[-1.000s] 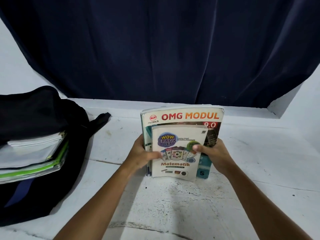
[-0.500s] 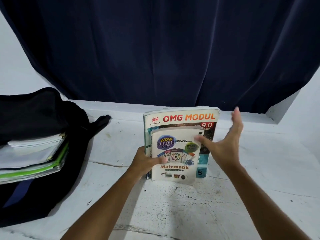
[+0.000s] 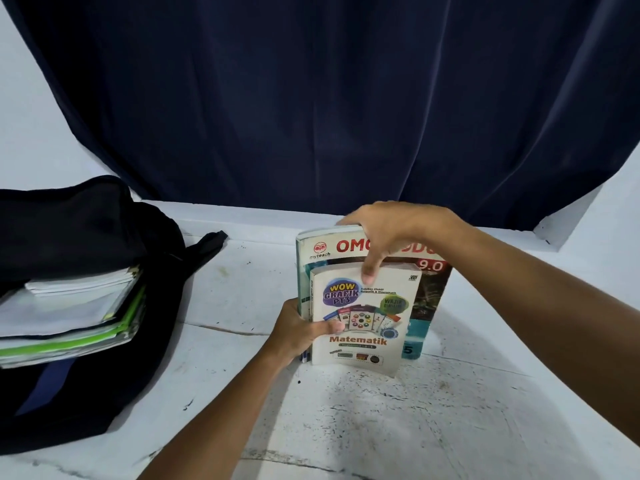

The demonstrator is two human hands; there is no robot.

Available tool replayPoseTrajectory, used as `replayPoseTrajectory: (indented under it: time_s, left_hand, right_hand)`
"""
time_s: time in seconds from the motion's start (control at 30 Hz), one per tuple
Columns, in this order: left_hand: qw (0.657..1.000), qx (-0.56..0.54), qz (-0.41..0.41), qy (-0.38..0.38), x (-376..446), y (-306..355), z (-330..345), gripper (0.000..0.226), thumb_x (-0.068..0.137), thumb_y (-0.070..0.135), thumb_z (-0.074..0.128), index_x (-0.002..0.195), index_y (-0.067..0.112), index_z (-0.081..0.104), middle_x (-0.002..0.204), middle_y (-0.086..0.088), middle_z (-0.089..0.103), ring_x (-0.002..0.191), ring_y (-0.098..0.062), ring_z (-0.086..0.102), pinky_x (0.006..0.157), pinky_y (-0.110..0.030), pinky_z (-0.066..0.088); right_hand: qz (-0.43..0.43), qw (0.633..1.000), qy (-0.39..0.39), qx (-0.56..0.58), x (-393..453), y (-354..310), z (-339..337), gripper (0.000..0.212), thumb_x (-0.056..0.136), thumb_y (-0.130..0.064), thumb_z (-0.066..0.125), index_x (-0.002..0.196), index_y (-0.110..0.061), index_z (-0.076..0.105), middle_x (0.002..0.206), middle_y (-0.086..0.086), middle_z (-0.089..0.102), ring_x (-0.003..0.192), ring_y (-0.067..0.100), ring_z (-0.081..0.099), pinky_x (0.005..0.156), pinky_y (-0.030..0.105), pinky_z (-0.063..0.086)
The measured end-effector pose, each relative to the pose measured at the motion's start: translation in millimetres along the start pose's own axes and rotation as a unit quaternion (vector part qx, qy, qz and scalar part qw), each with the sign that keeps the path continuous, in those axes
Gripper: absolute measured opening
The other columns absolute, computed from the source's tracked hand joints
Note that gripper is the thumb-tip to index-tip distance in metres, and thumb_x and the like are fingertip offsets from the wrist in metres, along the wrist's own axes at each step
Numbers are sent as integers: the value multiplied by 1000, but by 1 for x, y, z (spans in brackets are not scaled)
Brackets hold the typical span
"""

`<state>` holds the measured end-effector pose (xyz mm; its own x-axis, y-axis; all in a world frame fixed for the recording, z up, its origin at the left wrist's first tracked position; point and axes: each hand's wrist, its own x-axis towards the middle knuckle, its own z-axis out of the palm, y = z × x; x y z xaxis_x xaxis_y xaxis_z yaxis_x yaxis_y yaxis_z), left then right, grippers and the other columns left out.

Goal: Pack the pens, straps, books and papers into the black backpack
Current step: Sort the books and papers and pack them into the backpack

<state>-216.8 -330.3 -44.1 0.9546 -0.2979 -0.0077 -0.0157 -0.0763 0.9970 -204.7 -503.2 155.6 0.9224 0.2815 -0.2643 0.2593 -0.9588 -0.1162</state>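
Observation:
Two books stand upright together on the white table. The small white Matematik book (image 3: 363,320) is in front of the larger OMG Modul book (image 3: 429,299). My left hand (image 3: 301,330) grips their left edge, thumb on the front cover. My right hand (image 3: 391,233) reaches over the top edge of the books, fingers behind and thumb pressing the small book's top. The black backpack (image 3: 86,237) lies open at the left, with a stack of papers and green-edged folders (image 3: 69,310) sticking out of its mouth.
A backpack strap (image 3: 204,247) trails on the table toward the books. A dark blue curtain (image 3: 329,98) hangs behind the table. White walls flank it, with a ledge corner (image 3: 568,230) at the right. Bare white table (image 3: 381,427) lies in front of the books.
My right hand left the books' right edge, opened in the air, then came down over their top edge. My left hand kept its grip; the books stayed upright.

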Motion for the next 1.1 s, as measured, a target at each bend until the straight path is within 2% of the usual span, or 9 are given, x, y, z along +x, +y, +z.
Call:
replayPoseTrajectory:
  time_s: [0.07,0.27,0.43,0.5,0.63,0.73,0.83,1.0,1.1]
  left_hand:
    - [1000,-2,0,-1,0,1,0,37,67,3,86,97,21,72,96,-2,77,87,-22,74,73,-41,61]
    - [999,1,-38,-38,7,18,-9,38,63,-6,84,94,12,71,93,-8,76,88,-27,74,82,-52,58]
    - [981,146,-18,-124,17,77,-49,46,62,3,87,100,14,64,93,-4,75,81,-16,74,71,-34,61]
    - [975,197,0,-104,20,105,-66,57,59,10,91,107,13,61,99,-4,74,81,-16,74,67,-33,60]
    - [931,312,164,94,5,114,-103,91,54,55,88,133,29,51,134,13,50,123,-6,46,103,-23,38]
    - [931,174,203,250,-26,91,-118,71,79,55,66,136,17,50,134,12,46,123,0,39,97,-9,27]
    - [940,-123,95,303,-55,63,-137,32,98,42,49,119,19,57,123,3,57,112,0,55,95,-25,34]
    - [894,-387,-16,225,-116,28,-119,111,59,78,68,142,13,36,122,-9,56,110,-29,58,89,-54,50]
    - [901,-410,9,139,-136,40,-90,115,38,69,86,131,10,52,116,-14,65,99,-31,67,80,-49,57]
  right_hand:
    - [0,999,-42,35,1,1,0,56,59,-26,92,106,-29,63,96,-12,72,89,11,68,74,28,53]
    - [19,998,-45,48,-3,-1,-2,39,65,-20,88,95,-28,65,88,-7,75,76,9,71,67,26,55]
    - [67,960,-7,273,-30,17,1,40,70,-7,83,104,-10,64,90,6,77,79,23,75,70,36,61]
    - [73,914,34,399,-38,20,15,36,72,2,79,104,-4,63,91,12,76,81,28,74,62,35,60]
    - [70,803,120,579,-47,12,53,37,70,7,74,106,0,65,92,15,75,76,29,74,59,36,59]
    - [50,718,167,674,-51,-2,84,51,59,-2,75,110,2,65,97,18,74,74,29,73,65,39,58]
    - [40,595,169,785,-47,-24,114,54,62,-5,73,115,0,64,103,22,72,81,35,73,60,42,59]
    - [8,433,141,890,-41,-84,141,39,69,-6,69,108,-13,67,97,16,75,82,32,74,59,46,59]
    - [4,393,130,910,-36,-127,156,33,73,-6,67,105,-16,67,94,14,75,80,30,74,67,50,60]
